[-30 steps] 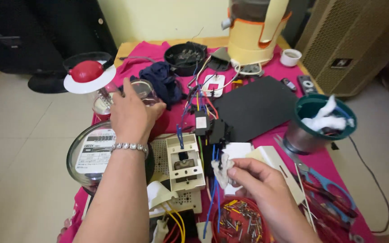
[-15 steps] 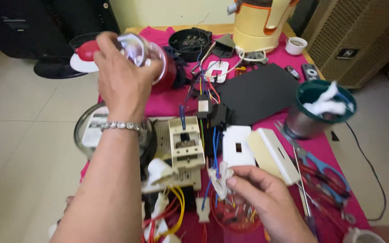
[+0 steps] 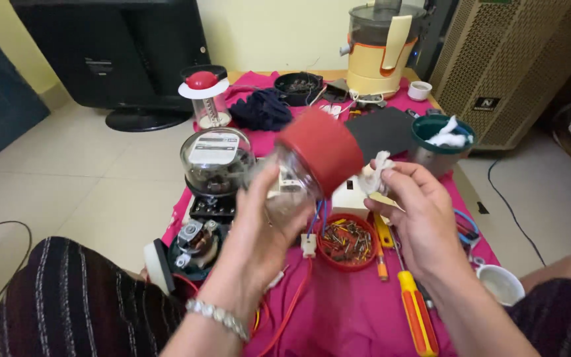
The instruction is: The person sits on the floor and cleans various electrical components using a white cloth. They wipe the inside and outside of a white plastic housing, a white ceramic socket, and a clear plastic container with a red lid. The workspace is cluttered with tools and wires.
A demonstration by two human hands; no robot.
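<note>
Left hand (image 3: 259, 231) grip shut round clear jar (image 3: 302, 168) w/ red lid; right hand (image 3: 418, 211) pinches white rag (image 3: 377, 168).

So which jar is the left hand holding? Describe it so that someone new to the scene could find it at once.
Start at the pink cloth covering the low table; above its middle the left hand holds up a clear glass jar, tilted toward the right hand. Its wide red lid sets it apart from the domed glass meter beside it, which rests on the cloth.
</note>
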